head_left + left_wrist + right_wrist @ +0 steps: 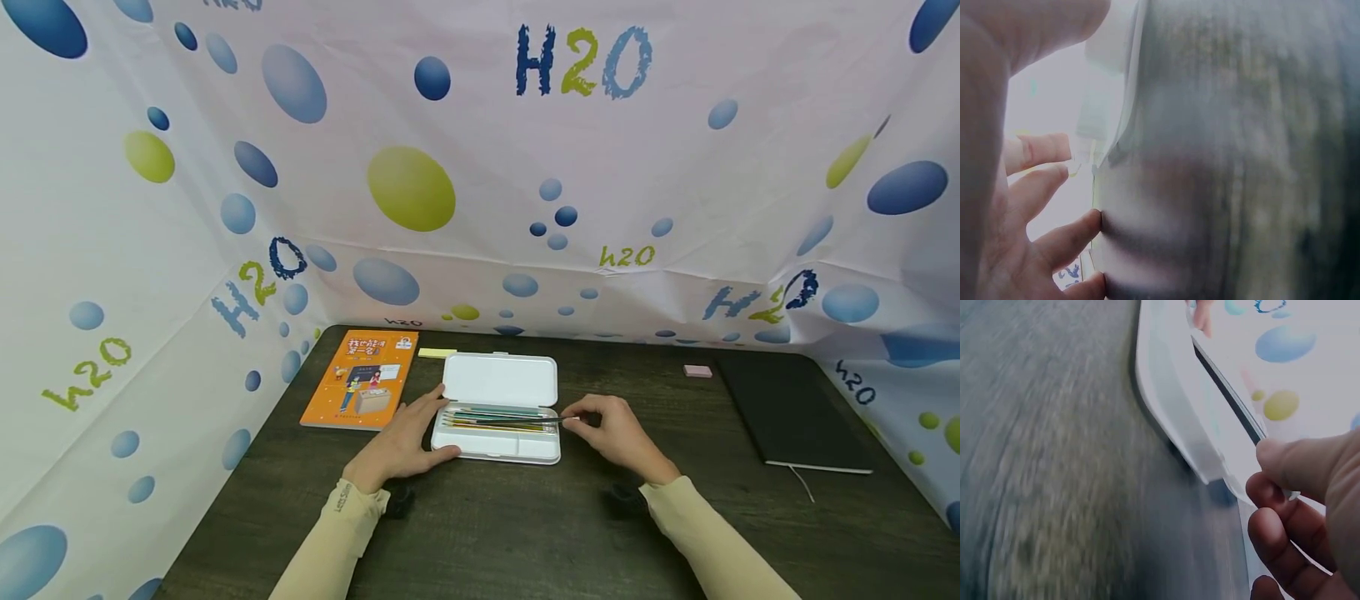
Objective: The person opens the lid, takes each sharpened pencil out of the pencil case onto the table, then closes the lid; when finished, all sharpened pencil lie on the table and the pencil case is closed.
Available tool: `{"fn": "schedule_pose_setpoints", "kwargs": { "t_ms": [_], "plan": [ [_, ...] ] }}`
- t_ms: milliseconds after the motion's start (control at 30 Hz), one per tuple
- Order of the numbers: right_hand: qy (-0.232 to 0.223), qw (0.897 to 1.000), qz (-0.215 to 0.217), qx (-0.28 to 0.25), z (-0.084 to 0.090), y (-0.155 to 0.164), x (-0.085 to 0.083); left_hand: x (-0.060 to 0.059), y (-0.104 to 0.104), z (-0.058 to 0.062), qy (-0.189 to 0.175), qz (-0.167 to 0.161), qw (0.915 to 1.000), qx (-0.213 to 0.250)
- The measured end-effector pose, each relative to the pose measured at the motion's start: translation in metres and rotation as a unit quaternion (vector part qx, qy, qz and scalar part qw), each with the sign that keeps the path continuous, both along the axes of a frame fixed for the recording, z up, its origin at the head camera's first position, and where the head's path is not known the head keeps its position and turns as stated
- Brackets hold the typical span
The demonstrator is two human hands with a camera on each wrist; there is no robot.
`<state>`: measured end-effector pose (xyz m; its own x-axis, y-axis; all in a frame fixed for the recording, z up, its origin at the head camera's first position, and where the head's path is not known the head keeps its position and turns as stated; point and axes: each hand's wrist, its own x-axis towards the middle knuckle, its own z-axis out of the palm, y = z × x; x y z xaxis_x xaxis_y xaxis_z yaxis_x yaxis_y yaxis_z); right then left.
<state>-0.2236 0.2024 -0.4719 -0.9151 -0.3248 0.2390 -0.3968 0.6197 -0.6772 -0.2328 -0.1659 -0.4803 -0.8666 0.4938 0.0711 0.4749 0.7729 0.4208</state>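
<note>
A white pencil case lies open in the middle of the dark table, lid flipped back. Several coloured pencils lie side by side in its tray. My left hand rests against the case's left end, thumb along the front edge and fingers touching its side. At the case's right end, my right hand pinches the tip of a thin pencil between thumb and fingers. The right wrist view shows the case from its end, blurred.
An orange book lies left of the case, with a yellow sticky pad behind it. A pink eraser and a black notebook are on the right. Bubble-print cloth walls enclose the table on three sides.
</note>
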Motion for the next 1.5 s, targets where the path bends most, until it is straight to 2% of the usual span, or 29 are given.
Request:
{"fn": "schedule_pose_setpoints", "kwargs": {
  "t_ms": [267, 467, 600, 767, 867, 1233, 1500],
  "plan": [
    [0.011, 0.999, -0.014, -0.038, 0.0, 0.025, 0.007, 0.0, -0.001, -0.002, -0.003, -0.003, 1.0, 0.003],
    [0.034, 0.997, -0.032, -0.063, 0.0, 0.059, 0.015, -0.001, -0.001, -0.002, -0.004, -0.002, 1.0, 0.001],
    [0.044, 0.995, -0.066, -0.056, 0.002, 0.088, 0.026, -0.002, 0.0, -0.001, -0.001, -0.002, 1.0, -0.001],
    [0.052, 0.99, -0.129, -0.028, 0.002, 0.119, 0.039, -0.002, 0.0, 0.0, -0.002, -0.003, 1.0, -0.002],
    [0.052, 0.987, -0.148, -0.023, 0.002, 0.132, 0.044, -0.002, 0.0, 0.0, -0.002, -0.002, 1.0, -0.004],
    [0.024, 0.978, -0.208, -0.012, -0.004, 0.153, 0.047, -0.002, 0.0, -0.001, 0.0, -0.001, 1.0, -0.004],
    [0.026, 0.975, -0.22, 0.004, -0.016, 0.156, 0.044, -0.002, 0.0, -0.001, 0.002, -0.003, 1.0, -0.004]
  ]
}}
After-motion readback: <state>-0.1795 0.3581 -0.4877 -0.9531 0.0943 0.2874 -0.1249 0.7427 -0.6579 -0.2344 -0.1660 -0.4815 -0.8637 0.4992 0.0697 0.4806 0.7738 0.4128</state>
